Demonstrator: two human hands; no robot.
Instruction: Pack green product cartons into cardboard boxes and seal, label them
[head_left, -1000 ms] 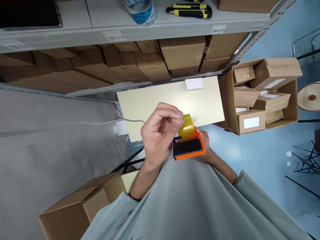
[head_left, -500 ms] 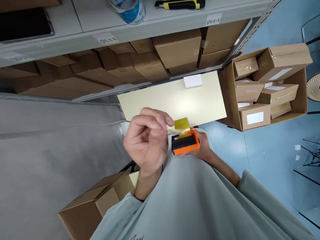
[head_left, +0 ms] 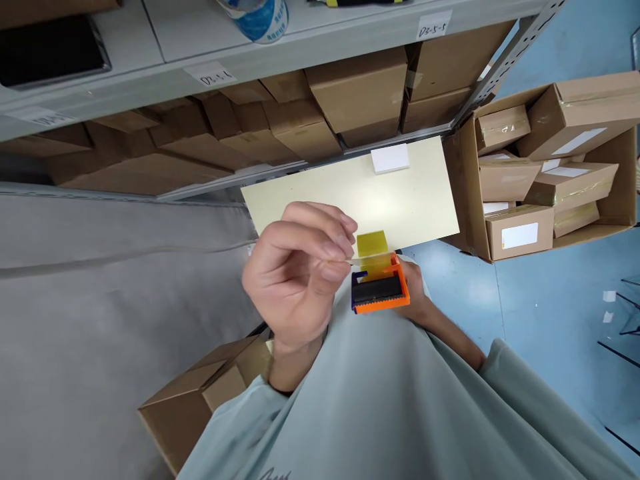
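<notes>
Down and leftward it has come from a second ago, the left hand (head_left: 295, 273), thumb and forefinger pinched tight, other fingers curled, with a thin strip stretched from the tips! And look at the tape dispenser (head_left: 378, 298), up in the air before the shirt (head_left: 380, 387), just short of the cream table (head_left: 420, 193): bright orange frame, dark blue left side. Behind its black roller (head_left: 375, 288) rises a see-through yellow tape roll (head_left: 373, 244); then comes the pale strip (head_left: 367, 259), and finally little orange teeth (head_left: 383, 304) along the near edge.

Now for the hidden stuff! Arm and sleeve cover part of the lower-left carton (head_left: 200, 400). Right hand (head_left: 414, 293) grips the dispenser's side, fingertips out of sight, so how far they wrap I can't tell. Up top, the frame slices through a blue-and-white tape ring (head_left: 263, 23) and leaves only a yellow-and-black sliver (head_left: 360, 3).
</notes>
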